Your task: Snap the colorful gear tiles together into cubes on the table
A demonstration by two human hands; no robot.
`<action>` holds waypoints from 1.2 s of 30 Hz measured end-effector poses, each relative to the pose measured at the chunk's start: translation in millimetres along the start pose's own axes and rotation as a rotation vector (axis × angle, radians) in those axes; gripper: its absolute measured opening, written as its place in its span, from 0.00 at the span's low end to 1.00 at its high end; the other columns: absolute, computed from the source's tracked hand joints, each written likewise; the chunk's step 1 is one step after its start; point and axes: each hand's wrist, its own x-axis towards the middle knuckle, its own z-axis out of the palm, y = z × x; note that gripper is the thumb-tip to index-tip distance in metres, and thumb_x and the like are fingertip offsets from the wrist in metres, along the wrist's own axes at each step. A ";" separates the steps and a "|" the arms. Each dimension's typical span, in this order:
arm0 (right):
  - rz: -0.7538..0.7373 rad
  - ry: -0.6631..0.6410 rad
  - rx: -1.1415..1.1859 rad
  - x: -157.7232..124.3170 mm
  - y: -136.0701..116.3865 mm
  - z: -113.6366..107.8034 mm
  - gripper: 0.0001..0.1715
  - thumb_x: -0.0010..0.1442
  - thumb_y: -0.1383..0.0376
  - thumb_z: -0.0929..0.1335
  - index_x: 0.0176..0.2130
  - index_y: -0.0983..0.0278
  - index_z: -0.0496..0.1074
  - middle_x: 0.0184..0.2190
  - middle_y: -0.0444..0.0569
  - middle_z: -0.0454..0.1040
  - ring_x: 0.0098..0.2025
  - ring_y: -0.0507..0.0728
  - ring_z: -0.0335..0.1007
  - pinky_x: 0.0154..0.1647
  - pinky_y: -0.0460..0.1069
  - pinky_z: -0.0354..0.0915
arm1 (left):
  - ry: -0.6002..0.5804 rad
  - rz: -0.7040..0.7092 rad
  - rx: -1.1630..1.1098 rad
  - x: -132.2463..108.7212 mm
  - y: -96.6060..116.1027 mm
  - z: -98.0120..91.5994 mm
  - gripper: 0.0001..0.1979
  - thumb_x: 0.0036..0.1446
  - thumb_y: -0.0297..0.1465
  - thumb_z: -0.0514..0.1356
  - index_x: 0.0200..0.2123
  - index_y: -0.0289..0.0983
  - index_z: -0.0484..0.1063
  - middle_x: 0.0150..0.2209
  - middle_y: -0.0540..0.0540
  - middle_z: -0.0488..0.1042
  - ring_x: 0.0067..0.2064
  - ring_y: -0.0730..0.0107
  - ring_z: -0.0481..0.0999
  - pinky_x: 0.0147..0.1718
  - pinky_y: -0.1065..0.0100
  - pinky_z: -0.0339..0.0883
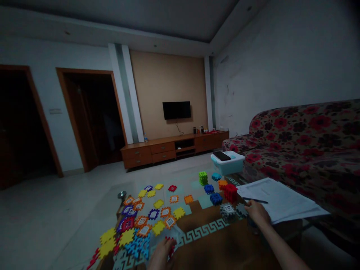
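Pieces like this red flat one with toothed edges (172, 249) look light and fairly stiff, maybe plastic or foam, so I'd guess pinching across the rim works best, and tbh they're probably not fragile. It's in the curled fingers of my left hand (163, 252), down at the near side of the brown patterned surface (213, 243), just right of some bright-blue toothed pieces (140, 243). My right hand (257, 212) is at the dark-grey toothed piece (242, 210) beside the white paper sheets (284, 200), can't tell if it's gripping or just touching.
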 end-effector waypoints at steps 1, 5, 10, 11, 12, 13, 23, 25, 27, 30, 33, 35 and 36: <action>0.001 -0.002 -0.019 -1.5 -0.2 -0.7 0.09 0.58 0.65 0.66 0.35 0.65 0.77 0.37 0.60 0.78 0.42 0.65 0.76 0.35 0.51 0.65 | -0.064 -0.003 -0.002 -1.6 6.2 -7.5 0.22 0.47 0.21 0.56 0.46 0.39 0.75 0.47 0.42 0.77 0.48 0.68 0.76 0.49 0.72 0.68; -0.133 0.114 -0.046 -9.7 -15.7 0.0 0.17 0.61 0.63 0.63 0.46 0.68 0.73 0.43 0.64 0.72 0.43 0.65 0.74 0.39 0.53 0.66 | -0.141 -0.071 0.019 -8.2 23.8 -32.5 0.21 0.51 0.23 0.54 0.49 0.36 0.73 0.50 0.40 0.74 0.53 0.64 0.72 0.53 0.68 0.64; -0.646 0.122 0.242 -50.6 -73.9 20.9 0.16 0.62 0.65 0.59 0.42 0.65 0.73 0.42 0.57 0.73 0.47 0.62 0.71 0.48 0.53 0.65 | -0.072 -0.287 0.176 -13.8 27.5 -51.6 0.21 0.53 0.21 0.52 0.49 0.35 0.72 0.53 0.41 0.71 0.57 0.63 0.68 0.55 0.67 0.60; -0.717 0.029 0.295 -64.0 -87.8 28.4 0.15 0.62 0.65 0.59 0.39 0.64 0.73 0.40 0.55 0.73 0.45 0.60 0.71 0.48 0.52 0.65 | -0.058 -0.336 0.209 -13.6 26.4 -55.0 0.23 0.52 0.19 0.51 0.51 0.36 0.71 0.55 0.41 0.69 0.58 0.64 0.67 0.56 0.68 0.59; -0.769 -0.078 0.326 -78.4 -101.2 36.9 0.15 0.61 0.66 0.59 0.37 0.64 0.73 0.39 0.53 0.74 0.43 0.59 0.72 0.47 0.51 0.65 | -0.043 -0.387 0.240 -13.0 25.0 -58.2 0.25 0.53 0.18 0.50 0.53 0.36 0.69 0.58 0.40 0.67 0.60 0.64 0.65 0.57 0.67 0.58; -0.808 -0.181 0.337 -93.3 -113.9 46.2 0.14 0.60 0.67 0.60 0.36 0.63 0.74 0.37 0.52 0.75 0.42 0.59 0.72 0.45 0.50 0.65 | -0.025 -0.435 0.270 -12.1 23.3 -61.1 0.27 0.53 0.17 0.49 0.55 0.37 0.68 0.60 0.40 0.65 0.62 0.64 0.62 0.57 0.66 0.58; -0.935 -0.561 0.001 -207.6 -192.2 115.6 0.28 0.44 0.66 0.77 0.46 0.59 0.74 0.54 0.54 0.69 0.56 0.67 0.63 0.54 0.56 0.61 | 0.011 -0.498 0.302 -8.1 14.1 -38.5 0.28 0.53 0.17 0.48 0.56 0.37 0.67 0.68 0.38 0.52 0.70 0.54 0.48 0.62 0.53 0.52; -0.954 -0.570 -0.074 -213.1 -201.7 117.8 0.22 0.48 0.67 0.74 0.45 0.61 0.75 0.53 0.57 0.71 0.56 0.67 0.63 0.55 0.56 0.60 | 0.032 -0.497 0.278 -6.7 10.6 -32.0 0.29 0.53 0.16 0.48 0.56 0.38 0.67 0.68 0.38 0.54 0.69 0.55 0.49 0.61 0.53 0.53; -0.955 -0.541 -0.121 -213.2 -207.6 122.1 0.18 0.51 0.70 0.71 0.44 0.64 0.76 0.51 0.59 0.72 0.56 0.68 0.64 0.55 0.56 0.60 | 0.108 -0.514 0.281 -5.6 1.1 -32.7 0.30 0.53 0.16 0.45 0.57 0.39 0.67 0.66 0.39 0.57 0.68 0.57 0.52 0.61 0.56 0.54; -0.932 -0.496 -0.035 -207.8 -208.8 135.7 0.16 0.58 0.72 0.63 0.42 0.64 0.76 0.47 0.58 0.76 0.52 0.65 0.68 0.53 0.54 0.61 | 0.217 -0.637 0.328 -10.3 -29.5 -46.6 0.31 0.55 0.15 0.41 0.58 0.38 0.66 0.64 0.40 0.61 0.66 0.59 0.57 0.60 0.57 0.55; -0.873 -0.558 0.223 -201.2 -204.0 152.4 0.17 0.62 0.70 0.59 0.37 0.62 0.76 0.37 0.51 0.79 0.40 0.60 0.73 0.43 0.50 0.64 | 0.248 -0.803 0.417 -24.4 -72.8 -66.1 0.31 0.54 0.15 0.43 0.60 0.35 0.63 0.65 0.38 0.60 0.67 0.56 0.56 0.59 0.57 0.57; -0.831 -0.622 0.304 -198.5 -200.4 159.7 0.17 0.63 0.69 0.58 0.34 0.62 0.75 0.32 0.49 0.79 0.35 0.58 0.73 0.38 0.49 0.64 | 0.248 -0.850 0.479 -34.3 -98.3 -75.4 0.30 0.55 0.16 0.43 0.60 0.33 0.62 0.65 0.38 0.60 0.67 0.57 0.56 0.59 0.60 0.58; -0.826 -0.637 0.306 -197.8 -199.1 161.3 0.17 0.62 0.69 0.59 0.34 0.62 0.75 0.32 0.49 0.79 0.35 0.58 0.73 0.38 0.49 0.64 | 0.264 -0.856 0.507 -38.0 -107.5 -77.9 0.28 0.58 0.19 0.43 0.61 0.33 0.61 0.65 0.39 0.60 0.67 0.57 0.56 0.59 0.60 0.58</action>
